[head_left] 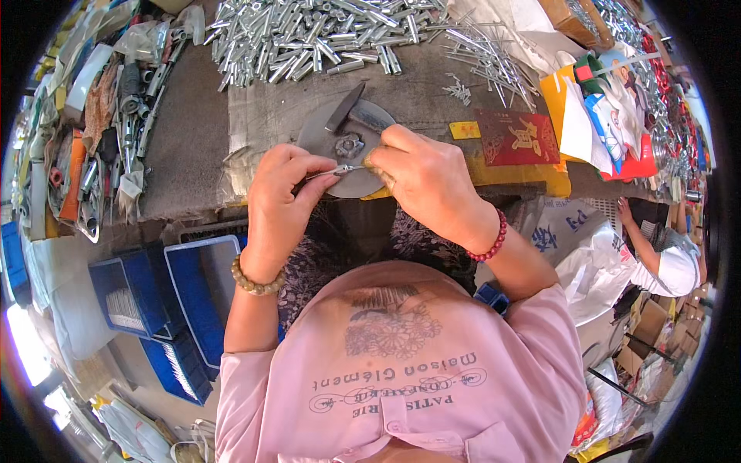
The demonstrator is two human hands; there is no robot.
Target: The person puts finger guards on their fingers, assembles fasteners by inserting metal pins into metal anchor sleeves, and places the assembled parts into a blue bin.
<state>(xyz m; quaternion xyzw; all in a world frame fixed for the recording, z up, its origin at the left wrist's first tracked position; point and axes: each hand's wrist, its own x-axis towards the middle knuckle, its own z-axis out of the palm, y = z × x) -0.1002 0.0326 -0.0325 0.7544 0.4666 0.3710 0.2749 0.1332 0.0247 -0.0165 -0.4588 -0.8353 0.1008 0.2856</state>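
Both hands meet over the near edge of a round grey metal disc (312, 127) on the bench. My left hand (282, 193) pinches a slim silvery metal part (345, 169) between thumb and fingers. From the other side, the fingers of my right hand (423, 170) close on the end of that same part; its exact kind is too small to tell. A hammer (345, 108) lies across the disc, its handle running toward my right hand and partly hidden by it. Near the disc's middle sits a small, lumpy metal piece (350, 145).
Beyond the disc lies a heap of metal sleeves (309, 38), with long thin pins (494, 62) to its right. A red envelope (519, 137) lies at right. Tools (131, 100) crowd the left. Blue bins (204, 297) stand below the bench. Another person (668, 262) works at far right.
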